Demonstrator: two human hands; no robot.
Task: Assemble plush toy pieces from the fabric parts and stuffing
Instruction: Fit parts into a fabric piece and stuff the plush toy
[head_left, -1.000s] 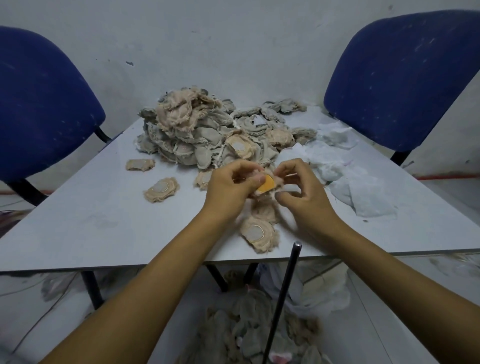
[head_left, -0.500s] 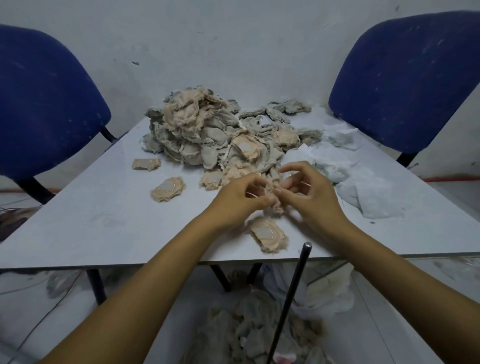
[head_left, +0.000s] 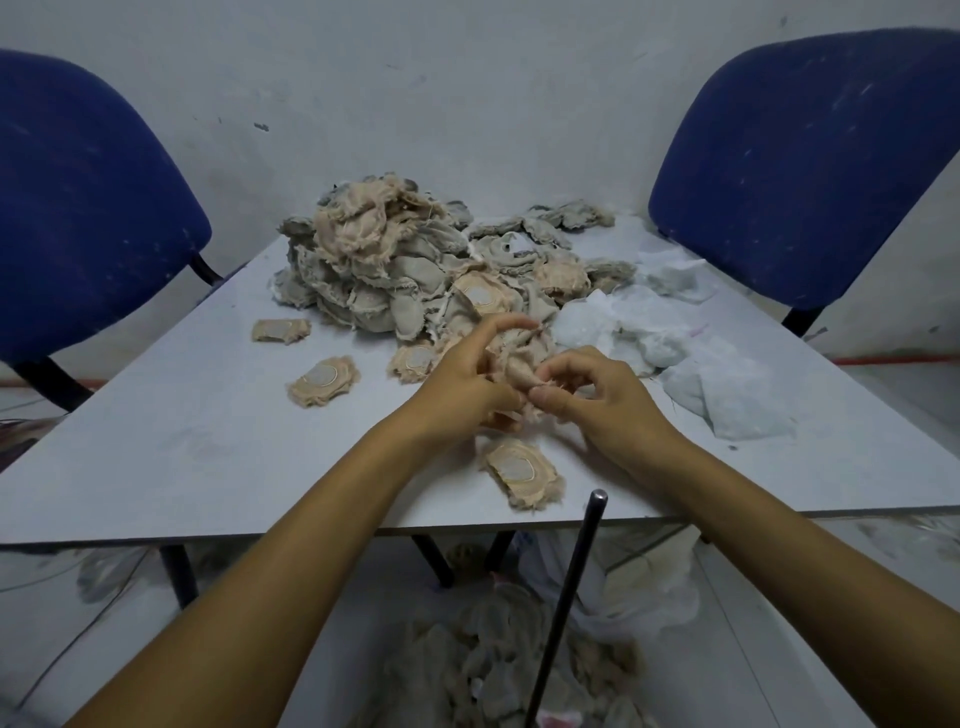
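Observation:
Both hands meet over the middle of the grey table (head_left: 156, 467). My left hand (head_left: 462, 384) and my right hand (head_left: 597, 395) pinch one small beige plush fabric piece (head_left: 519, 364) between their fingertips, bunched up so its shape is partly hidden. A flat beige piece with a grey oval centre (head_left: 522, 470) lies just in front of the hands. Behind them rises a big pile of grey and beige fabric pieces (head_left: 395, 265). White stuffing (head_left: 675, 348) is spread to the right of the pile.
Two loose pieces (head_left: 322, 382) (head_left: 280, 330) lie left of the hands. Blue chairs stand at the left (head_left: 88, 208) and right (head_left: 810, 171). A thin black rod (head_left: 571, 597) rises by the table's near edge. More fabric pieces (head_left: 493, 670) lie below the table.
The yellow-orange patch seen a second ago is no longer visible. Both hands have lowered toward the table and now bunch the fabric piece between their fingertips.

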